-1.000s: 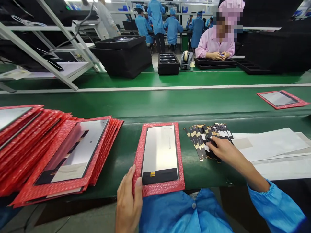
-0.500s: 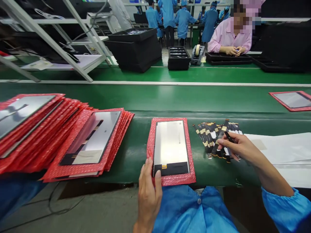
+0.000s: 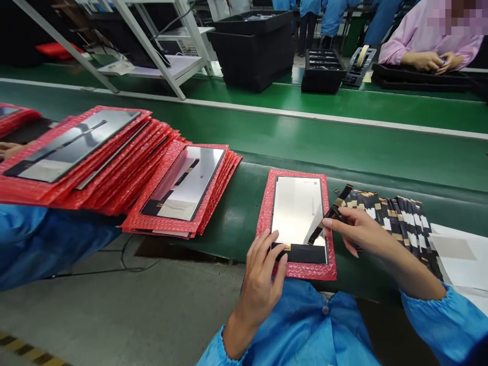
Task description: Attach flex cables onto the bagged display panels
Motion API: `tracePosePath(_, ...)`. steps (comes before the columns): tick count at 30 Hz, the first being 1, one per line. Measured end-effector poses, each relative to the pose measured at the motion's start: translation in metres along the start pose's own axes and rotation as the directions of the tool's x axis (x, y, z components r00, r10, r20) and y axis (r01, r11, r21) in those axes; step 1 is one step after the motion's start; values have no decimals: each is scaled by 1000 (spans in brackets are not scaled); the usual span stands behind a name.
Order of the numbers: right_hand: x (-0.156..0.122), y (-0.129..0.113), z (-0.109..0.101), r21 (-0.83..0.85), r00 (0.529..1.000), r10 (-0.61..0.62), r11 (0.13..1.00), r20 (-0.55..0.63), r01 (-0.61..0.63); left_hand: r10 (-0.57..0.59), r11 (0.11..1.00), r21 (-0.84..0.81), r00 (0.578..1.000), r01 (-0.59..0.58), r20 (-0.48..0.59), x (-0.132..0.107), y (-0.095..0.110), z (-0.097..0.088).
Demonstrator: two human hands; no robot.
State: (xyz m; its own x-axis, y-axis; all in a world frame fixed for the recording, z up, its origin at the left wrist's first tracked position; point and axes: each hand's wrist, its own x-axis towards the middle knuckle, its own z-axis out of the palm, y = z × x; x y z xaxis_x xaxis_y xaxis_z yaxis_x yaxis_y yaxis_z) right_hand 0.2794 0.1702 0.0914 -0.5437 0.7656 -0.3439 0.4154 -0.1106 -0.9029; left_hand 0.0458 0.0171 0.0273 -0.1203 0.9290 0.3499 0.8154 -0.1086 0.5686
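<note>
Right fingers (image 3: 344, 230) pinch black flex strip (image 3: 314, 236), its lower end over panel (image 3: 297, 203), near dark bottom band. Left fingers (image 3: 261, 250) loosely spread, gripping nothing, at panel's lower-left edge. Panel on red bubble sleeve (image 3: 312, 271), on tabletop (image 3: 236, 216).

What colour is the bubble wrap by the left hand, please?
The bubble wrap is red, in the head view.

Screen panel (image 3: 295, 203) on padded sheet (image 3: 331, 254), near side of bench (image 3: 238, 203). Stack of wrapped panels (image 3: 125, 178) left of it. Strip pile (image 3: 406, 218) right, paper (image 3: 467, 272) right of that. Far side, left to right: rack (image 3: 185, 66), crate (image 3: 253, 58), tray (image 3: 324, 84), tape dispenser (image 3: 356, 72).
</note>
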Motion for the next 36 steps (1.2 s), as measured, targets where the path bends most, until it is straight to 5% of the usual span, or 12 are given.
tracePosePath(9,31,-6,15,4,990,-33,999,140,32,128,992,-6,985,-128,113,17,-3,-7)
tracePosePath(19,41,-13,27,-72,981,19,997,194,-5,91,995,-65,981,-81,173,18,-3,-5)
tracePosePath(36,48,-18,45,-120,967,23,993,255,8,10,980,-200,999,-3,33,8,-10,-11)
